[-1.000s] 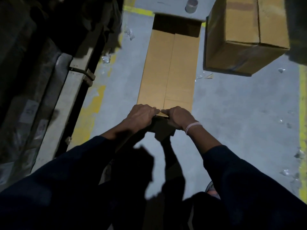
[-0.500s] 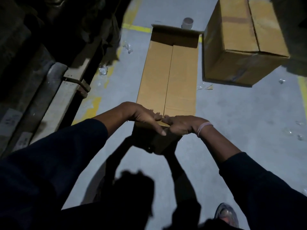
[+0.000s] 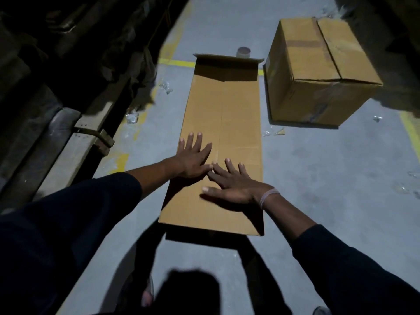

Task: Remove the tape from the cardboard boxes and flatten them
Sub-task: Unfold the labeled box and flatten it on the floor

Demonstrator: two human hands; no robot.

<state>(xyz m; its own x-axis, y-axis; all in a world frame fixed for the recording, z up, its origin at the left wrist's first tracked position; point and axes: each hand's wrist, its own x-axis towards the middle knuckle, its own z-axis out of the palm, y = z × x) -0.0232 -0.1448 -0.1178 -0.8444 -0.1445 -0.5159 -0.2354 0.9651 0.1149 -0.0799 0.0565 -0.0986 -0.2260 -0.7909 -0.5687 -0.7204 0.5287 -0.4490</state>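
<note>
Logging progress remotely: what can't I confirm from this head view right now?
- Far flap of the flattened box: in its own shadow, state unclear.
- Small round object behind it: partly hidden, too small to identify.
- Upright box: far sides unseen.
- Left of frame: too dark.

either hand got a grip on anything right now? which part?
Nothing is held. The left hand and right hand lie with fingers spread, palms down on the near half of the flattened box.
</note>
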